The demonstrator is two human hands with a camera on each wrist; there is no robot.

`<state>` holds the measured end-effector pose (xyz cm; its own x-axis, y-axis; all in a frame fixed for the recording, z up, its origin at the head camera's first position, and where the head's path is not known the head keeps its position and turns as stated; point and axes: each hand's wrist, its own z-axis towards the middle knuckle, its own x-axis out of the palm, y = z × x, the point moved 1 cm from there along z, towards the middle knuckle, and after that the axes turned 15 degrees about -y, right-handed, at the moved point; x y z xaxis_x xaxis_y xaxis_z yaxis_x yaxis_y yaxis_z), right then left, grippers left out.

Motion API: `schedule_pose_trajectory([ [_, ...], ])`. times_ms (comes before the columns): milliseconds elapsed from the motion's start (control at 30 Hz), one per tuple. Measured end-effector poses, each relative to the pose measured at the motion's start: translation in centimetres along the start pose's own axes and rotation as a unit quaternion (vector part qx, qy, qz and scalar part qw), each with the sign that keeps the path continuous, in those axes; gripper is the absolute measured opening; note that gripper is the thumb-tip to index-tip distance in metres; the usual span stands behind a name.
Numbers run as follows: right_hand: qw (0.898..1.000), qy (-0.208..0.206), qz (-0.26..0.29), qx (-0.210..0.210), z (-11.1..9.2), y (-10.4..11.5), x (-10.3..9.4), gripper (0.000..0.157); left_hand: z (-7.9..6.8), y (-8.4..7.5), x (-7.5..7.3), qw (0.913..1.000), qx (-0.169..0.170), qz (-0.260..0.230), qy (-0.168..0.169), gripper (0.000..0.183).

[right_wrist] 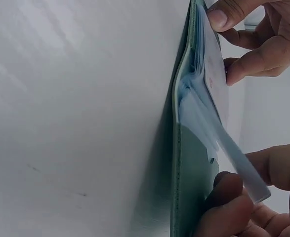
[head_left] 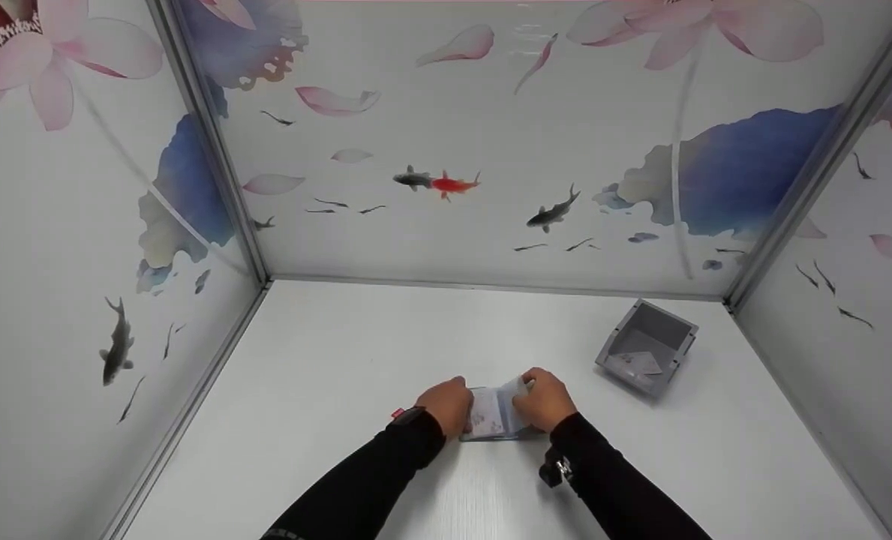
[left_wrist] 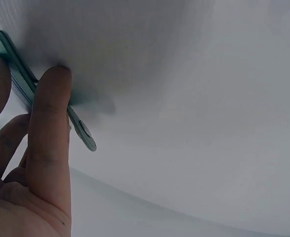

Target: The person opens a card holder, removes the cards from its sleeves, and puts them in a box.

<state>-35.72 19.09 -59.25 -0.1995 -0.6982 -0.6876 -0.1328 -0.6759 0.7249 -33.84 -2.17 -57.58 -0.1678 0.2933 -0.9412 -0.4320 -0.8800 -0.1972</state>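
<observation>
A small green card holder (head_left: 483, 435) lies spread on the white table with its clear sleeves up. My left hand (head_left: 446, 405) grips its left side, thumb on a sleeve that holds a pale printed card (head_left: 485, 414). In the left wrist view a strap with a round snap (left_wrist: 84, 129) sticks out past the fingers from the green cover (left_wrist: 17, 69). On the other side, my right hand (head_left: 545, 401) pinches a clear plastic sleeve (right_wrist: 241, 165), lifted at an angle off the green cover (right_wrist: 189, 168). Several more sleeves are stacked under the left thumb (right_wrist: 218, 19).
A grey open box (head_left: 659, 330) stands at the back right of the table, with pale cards or clear packets (head_left: 641, 364) lying in it. White panels with printed fish and flowers (head_left: 453, 184) wall the table (head_left: 355, 337) at the back and both sides.
</observation>
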Motion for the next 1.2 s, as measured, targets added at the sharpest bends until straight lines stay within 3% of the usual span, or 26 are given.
schedule_pose_trajectory([
  [200, 0.993, -0.055, -0.061, -0.083, -0.2, -0.2, -0.1, 0.049, 0.0, -0.1, 0.0, 1.0000, 0.000, 0.001, 0.005, 0.018],
  [333, 0.989, -0.062, -0.081, -0.109, -0.3, -0.2, 0.2, 0.038, -0.1, -0.1, -0.2, 1.0000, 0.003, 0.000, 0.002, 0.018],
  [500, 0.990, -0.020, -0.067, -0.125, -0.6, 0.3, 0.9, 0.017, 0.1, 0.3, 0.1, 0.9999, 0.009, -0.004, -0.002, 0.019],
  [600, 0.993, 0.016, -0.036, -0.113, -0.6, 0.5, 1.3, 0.009, 0.6, 1.1, 1.8, 0.9997, 0.021, -0.006, -0.015, 0.020],
  [733, 0.996, 0.062, 0.022, -0.064, -0.4, 0.4, 1.5, 0.014, 1.1, 2.2, 4.7, 0.9983, 0.042, -0.001, -0.039, 0.021],
  [800, 0.994, 0.087, 0.046, -0.042, -0.4, 0.3, 1.4, 0.017, 1.1, 2.2, 5.0, 0.9986, 0.040, 0.000, -0.036, 0.021],
  [1000, 0.988, 0.133, 0.073, -0.023, -0.8, 0.2, 0.8, 0.013, 0.5, 0.4, 1.2, 1.0000, -0.006, -0.006, 0.001, 0.025],
  [1200, 0.988, 0.142, 0.063, -0.013, -1.3, 0.4, 0.7, 0.008, 0.6, 0.3, 0.6, 0.9997, -0.019, -0.012, 0.002, 0.025],
])
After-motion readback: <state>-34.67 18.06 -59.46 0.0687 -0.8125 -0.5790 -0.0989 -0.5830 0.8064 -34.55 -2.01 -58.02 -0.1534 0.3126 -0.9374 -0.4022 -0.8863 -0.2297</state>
